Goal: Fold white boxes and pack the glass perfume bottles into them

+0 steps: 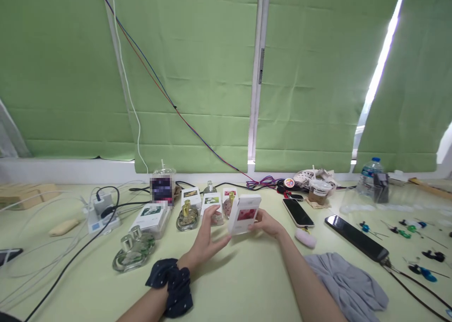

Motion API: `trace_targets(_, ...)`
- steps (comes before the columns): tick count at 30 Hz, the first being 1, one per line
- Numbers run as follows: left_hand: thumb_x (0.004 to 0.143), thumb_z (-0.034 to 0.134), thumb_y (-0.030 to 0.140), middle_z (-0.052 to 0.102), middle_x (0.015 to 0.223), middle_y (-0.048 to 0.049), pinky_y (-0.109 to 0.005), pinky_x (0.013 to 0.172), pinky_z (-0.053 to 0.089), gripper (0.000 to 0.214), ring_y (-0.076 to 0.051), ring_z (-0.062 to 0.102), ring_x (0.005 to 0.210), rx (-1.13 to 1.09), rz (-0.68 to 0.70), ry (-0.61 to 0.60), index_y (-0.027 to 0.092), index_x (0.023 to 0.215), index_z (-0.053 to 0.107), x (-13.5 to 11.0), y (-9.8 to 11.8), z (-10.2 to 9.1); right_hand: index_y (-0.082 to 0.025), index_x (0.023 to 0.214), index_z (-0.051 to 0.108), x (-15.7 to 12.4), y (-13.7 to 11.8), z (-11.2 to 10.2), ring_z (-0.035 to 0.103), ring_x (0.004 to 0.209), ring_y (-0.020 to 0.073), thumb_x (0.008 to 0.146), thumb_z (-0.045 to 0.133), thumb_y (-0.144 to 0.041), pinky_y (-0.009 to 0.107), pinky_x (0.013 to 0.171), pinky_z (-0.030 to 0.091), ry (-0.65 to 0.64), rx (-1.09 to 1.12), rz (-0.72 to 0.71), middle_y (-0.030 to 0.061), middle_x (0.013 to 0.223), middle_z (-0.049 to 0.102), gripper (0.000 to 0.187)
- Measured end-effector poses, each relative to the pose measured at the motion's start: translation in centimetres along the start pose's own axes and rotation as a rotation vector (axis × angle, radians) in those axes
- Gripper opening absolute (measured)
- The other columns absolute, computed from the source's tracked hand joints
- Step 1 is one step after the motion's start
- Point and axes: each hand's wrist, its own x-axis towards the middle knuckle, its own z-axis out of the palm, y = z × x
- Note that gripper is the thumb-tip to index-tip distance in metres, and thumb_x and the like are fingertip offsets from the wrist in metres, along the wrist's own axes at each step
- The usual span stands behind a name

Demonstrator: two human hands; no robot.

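Note:
My right hand [269, 223] grips the right side of a white perfume box [244, 213] with a pink flower picture, held upright and slightly tilted above the table. My left hand [208, 239] is just left of the box, thumb and fingers spread, with nothing in it. A dark scrunchie [171, 284] is round my left wrist. Behind my hands stand glass perfume bottles with gold caps, one of them a round bottle [187, 216], among white boxes such as the yellow-flower box [191, 196]. Two clear bottles with silver caps [134, 251] are at the left, near a larger white box [151, 218].
A power strip [102, 218] with loose cables lies at the left. To the right are a phone [297, 212], a longer dark phone [356, 237], a grey cloth [348, 284], a drink cup [319, 191] and several small coloured pieces. A water bottle [369, 176] stands at the back right.

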Motion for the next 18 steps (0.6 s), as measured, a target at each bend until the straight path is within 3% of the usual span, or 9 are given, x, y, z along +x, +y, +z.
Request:
trace_targets(3,0.078,0.062,0.024,0.033,0.138,-0.0142,-0.041,0.09,0.048,0.069,-0.029,0.038,0.128,0.029,0.081,-0.062,0.028,0.136,0.024,-0.2,0.0,-1.5,-0.02,0.102,0.067,0.4,-0.8,1.8,0.062,0.095,0.0231,0.053,0.079,-0.018,0.032,0.077,0.05,-0.145,-0.186,-0.045,0.0049,0.103,0.07,0.05)
trace_targets(8,0.079,0.059,0.016,0.044,0.125,-0.0134,-0.044,0.092,0.048,0.05,-0.028,0.042,0.125,0.168,0.248,0.018,0.027,0.121,0.035,-0.7,-0.2,-2.7,-0.02,0.092,0.068,0.9,-0.8,3.9,0.061,0.086,0.0202,0.052,0.078,-0.016,0.028,0.071,0.048,-0.064,-0.433,-0.13,0.0008,0.094,0.07,0.042)
trace_targets(14,0.083,0.056,0.015,0.048,0.122,-0.0117,-0.041,0.093,0.049,0.033,-0.024,0.05,0.12,0.259,0.297,0.038,0.025,0.11,0.04,-1.0,-0.4,-2.3,-0.019,0.102,0.065,0.4,-1.0,4.8,0.063,0.086,0.0233,0.057,0.078,-0.02,0.032,0.073,0.049,-0.075,-0.426,-0.045,0.0032,0.095,0.07,0.047)
trace_targets(18,0.085,0.052,0.016,0.051,0.118,-0.0107,-0.036,0.085,0.053,0.018,-0.023,0.055,0.115,0.252,0.196,0.057,0.023,0.101,0.045,-1.2,-1.0,-2.0,-0.023,0.126,0.05,0.2,-1.6,5.6,0.062,0.098,0.0256,0.06,0.08,-0.025,0.035,0.078,0.05,-0.142,-0.331,-0.061,0.0085,0.118,0.063,0.073)
